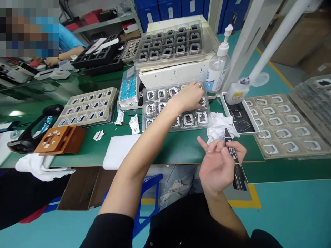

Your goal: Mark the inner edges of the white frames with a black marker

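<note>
Closest to us is our black top (186, 220), its sleeves ending above the elbows. Our left arm reaches diagonally forward, elbow slightly bent, and the left hand (190, 96) arches palm-down over the back right of the clear tray (182, 121). That tray lies on the green bench (181, 148) ahead of us, its pockets holding silvery frames (188, 120). A pump bottle (216, 74) stands just beyond our left hand. Our right hand (221, 165) is turned palm-up at the bench's front edge, little finger stuck out leftward, near crumpled white tissue (219, 124). Thumb and forefinger grip a black marker (232, 151), tip pointing away from us. (Whether our left fingertips pinch a frame, we cannot tell.)
</note>
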Demonstrator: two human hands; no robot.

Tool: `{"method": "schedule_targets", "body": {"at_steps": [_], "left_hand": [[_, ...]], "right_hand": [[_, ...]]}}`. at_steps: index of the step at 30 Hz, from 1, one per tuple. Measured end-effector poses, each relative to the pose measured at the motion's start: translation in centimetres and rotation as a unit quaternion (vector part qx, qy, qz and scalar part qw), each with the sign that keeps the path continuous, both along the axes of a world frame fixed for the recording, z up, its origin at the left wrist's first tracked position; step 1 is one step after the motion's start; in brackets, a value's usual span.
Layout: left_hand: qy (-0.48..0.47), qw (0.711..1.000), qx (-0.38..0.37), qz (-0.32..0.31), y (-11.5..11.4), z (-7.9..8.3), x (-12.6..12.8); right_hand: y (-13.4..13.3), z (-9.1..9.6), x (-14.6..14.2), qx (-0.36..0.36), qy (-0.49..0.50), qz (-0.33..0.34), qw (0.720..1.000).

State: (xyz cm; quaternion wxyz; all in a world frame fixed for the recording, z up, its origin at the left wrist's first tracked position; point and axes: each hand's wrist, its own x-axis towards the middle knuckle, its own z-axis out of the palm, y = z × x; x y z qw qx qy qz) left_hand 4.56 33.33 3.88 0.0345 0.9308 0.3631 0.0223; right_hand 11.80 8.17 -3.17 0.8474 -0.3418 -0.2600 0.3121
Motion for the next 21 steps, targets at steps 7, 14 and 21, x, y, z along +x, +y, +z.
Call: {"method": "schedule_targets", "body": {"at_steps": [7,14,21], "left_hand": [[-0.049,0.999,0.019,-0.005,-0.9,0.8,-1.3],[-0.372,0.917,-0.089,0.114,-8.5,0.0,-6.1],[-0.608,0.698,-0.278,0.257,-20.2,-7.5,-11.0]], "right_hand": [[-0.3,-0.1,-0.4,0.018,-0.009,-0.016,1.000],[0.2,-0.7,0.2,0.020,-0.030,-0.047,0.998],[1.2,-2.4,0.0,0.017,-0.177,-0.005,0.984]]}}
